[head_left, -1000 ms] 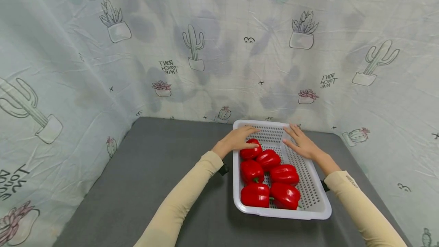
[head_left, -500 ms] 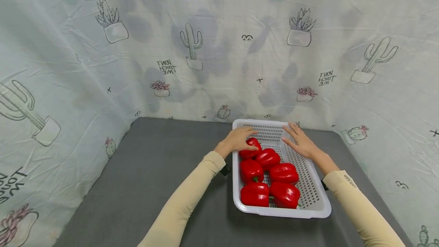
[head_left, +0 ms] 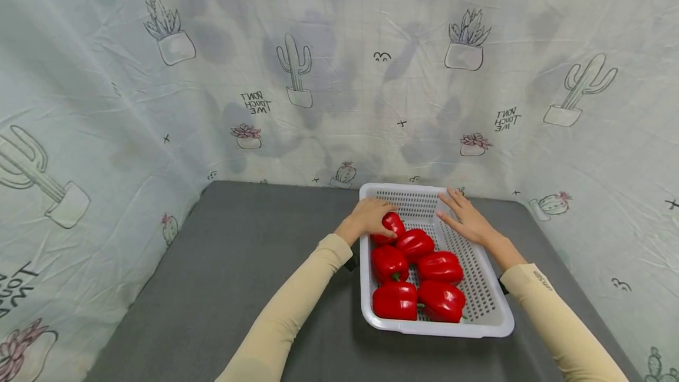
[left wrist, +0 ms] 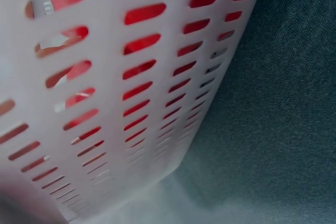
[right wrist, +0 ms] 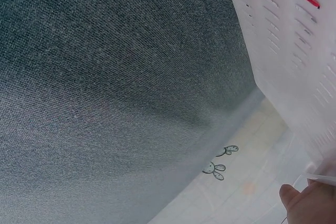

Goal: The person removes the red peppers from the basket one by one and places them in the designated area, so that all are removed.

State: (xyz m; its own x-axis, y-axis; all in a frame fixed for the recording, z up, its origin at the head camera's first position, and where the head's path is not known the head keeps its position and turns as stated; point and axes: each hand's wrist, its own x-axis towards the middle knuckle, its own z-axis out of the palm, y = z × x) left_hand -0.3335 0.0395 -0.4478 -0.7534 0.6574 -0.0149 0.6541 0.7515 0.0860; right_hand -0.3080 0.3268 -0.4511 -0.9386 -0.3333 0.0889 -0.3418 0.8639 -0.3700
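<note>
In the head view a white slotted plastic basket point(head_left: 432, 328) holds several glossy red bell peppers. My left hand point(head_left: 369, 217) reaches over its left rim and grips the far-left bell pepper point(head_left: 394, 223), thumb on the near side and fingers on the far side. That pepper sits low in the basket beside another bell pepper point(head_left: 415, 245). My right hand point(head_left: 469, 223) lies across the right rim near the far corner, fingers straight and spread, holding nothing. Its fingers point(right wrist: 304, 203) show at the lower right of the right wrist view. The basket's wall hides the left hand's grip in the left wrist view.
The basket stands on a dark grey table point(head_left: 254, 240), right of centre. A pale curtain point(head_left: 339, 87) printed with potted cacti hangs behind and at both sides. More bell peppers point(head_left: 395, 301) lie in the basket's near half.
My left thumb and fingers have drawn in around the far-left bell pepper. My right hand and the basket stay nearly in place; the head view has shifted slightly.
</note>
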